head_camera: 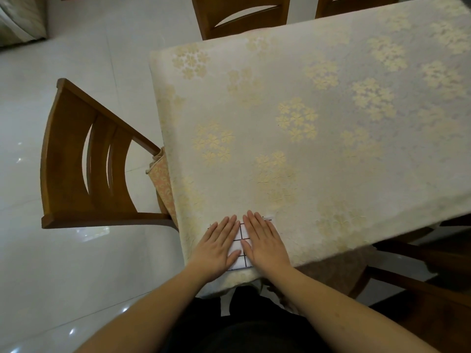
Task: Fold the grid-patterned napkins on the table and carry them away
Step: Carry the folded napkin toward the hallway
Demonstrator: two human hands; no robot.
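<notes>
napkin: white with a black grid, folded small (pixel 241 247), lying flat on the table right at the near edge, mostly hidden under both palms, so only a strip shows in the gap between them plus bits past the fingertips and wrists
left hand: flat (pixel 218 247), fingers straight and together, pressing down on the left part of the napkin, not gripping anything
right hand: same deal (pixel 265 243), palm down, fingers straight, pressing the right part, thumb nearly touching the left thumb
tablecloth: cream with pale gold flower clusters (pixel 318 128), spreads away ahead and to the right of the hands
chair: wooden (pixel 84 161), tucked in just left of the left hand, cushion poking out
more chairs: two backs (pixel 239 16) at the far side, well beyond the fingertips
floor: glossy white tile (pixel 63 276) off to the left
</notes>
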